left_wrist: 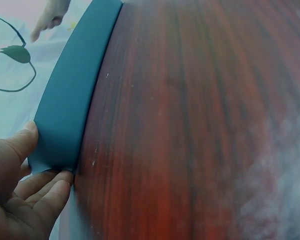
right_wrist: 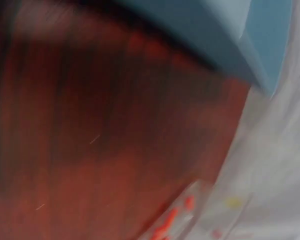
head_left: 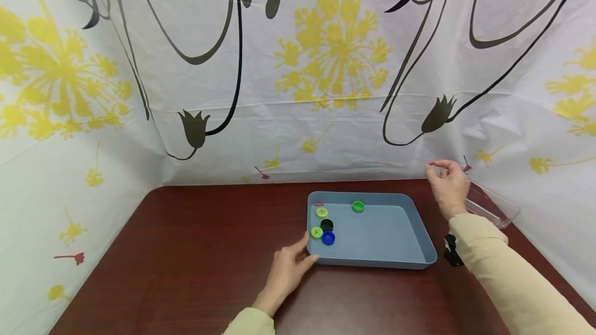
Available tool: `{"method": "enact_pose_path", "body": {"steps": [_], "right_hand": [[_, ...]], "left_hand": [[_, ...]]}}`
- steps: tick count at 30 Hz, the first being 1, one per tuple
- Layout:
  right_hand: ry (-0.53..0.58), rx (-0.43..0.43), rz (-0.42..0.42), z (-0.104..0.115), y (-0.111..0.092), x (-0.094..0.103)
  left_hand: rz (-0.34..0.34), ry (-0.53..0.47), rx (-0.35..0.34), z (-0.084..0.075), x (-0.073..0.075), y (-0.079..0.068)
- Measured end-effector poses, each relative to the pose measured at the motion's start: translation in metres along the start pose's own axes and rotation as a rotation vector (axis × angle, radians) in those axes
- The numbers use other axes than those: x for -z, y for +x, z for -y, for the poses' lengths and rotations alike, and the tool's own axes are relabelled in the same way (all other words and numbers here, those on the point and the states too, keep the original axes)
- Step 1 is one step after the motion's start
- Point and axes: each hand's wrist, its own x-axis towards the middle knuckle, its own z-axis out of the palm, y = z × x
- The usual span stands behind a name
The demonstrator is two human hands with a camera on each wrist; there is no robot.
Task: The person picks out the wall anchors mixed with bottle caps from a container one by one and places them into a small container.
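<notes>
My left hand (head_left: 286,273) holds the near left corner of the blue tray (head_left: 382,231), fingers at its left side and thumb at its front wall. In the left wrist view, the fingertips (left_wrist: 27,132) press on the tray's outer wall (left_wrist: 75,95). Raised near the back wall on the right, my right hand (head_left: 450,187) pinches a small red piece (head_left: 432,163). Inside the tray lie two light-green caps (head_left: 317,232), a black cap (head_left: 327,225), a blue cap (head_left: 328,238), a green cap (head_left: 358,206) and a thin red piece (head_left: 318,204).
A clear plastic box (head_left: 493,204) stands at the right table edge, partly behind my right hand; red pieces (right_wrist: 172,220) show in it in the right wrist view. The dark wooden table (head_left: 209,252) ends at a patterned white curtain (head_left: 298,133).
</notes>
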Motion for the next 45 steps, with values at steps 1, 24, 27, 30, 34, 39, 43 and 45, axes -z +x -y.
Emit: {"method": "enact_pose_path", "body": {"steps": [1, 24, 27, 30, 34, 39, 43, 45], "right_hand": [[-0.025, -0.022, -0.003, -0.005, 0.001, 0.005], [-0.469, -0.317, 0.206, -0.058, -0.007, 0.054], [-0.499, -0.330, 0.236, -0.061, -0.007, 0.057], [-0.520, -0.346, 0.256, -0.064, -0.006, 0.059], [-0.527, -0.351, 0.260, -0.066, -0.006, 0.059], [-0.536, -0.347, 0.265, -0.063, -0.006, 0.059], [-0.482, -0.334, 0.238, -0.049, -0.005, 0.052], [-0.421, -0.330, 0.206, -0.036, -0.004, 0.043]], "left_hand": [[-0.002, 0.003, -0.004, 0.000, 0.000, 0.000], [-0.018, 0.029, -0.017, 0.001, 0.000, -0.001], [-0.018, 0.028, -0.016, 0.001, 0.000, -0.001], [-0.014, 0.024, -0.013, 0.001, -0.001, -0.001], [-0.010, 0.014, -0.010, 0.001, -0.001, 0.000], [-0.005, 0.008, 0.006, 0.001, -0.001, 0.000], [-0.004, 0.010, 0.003, 0.000, -0.001, 0.000], [-0.006, 0.010, 0.000, 0.000, 0.000, 0.000]]}}
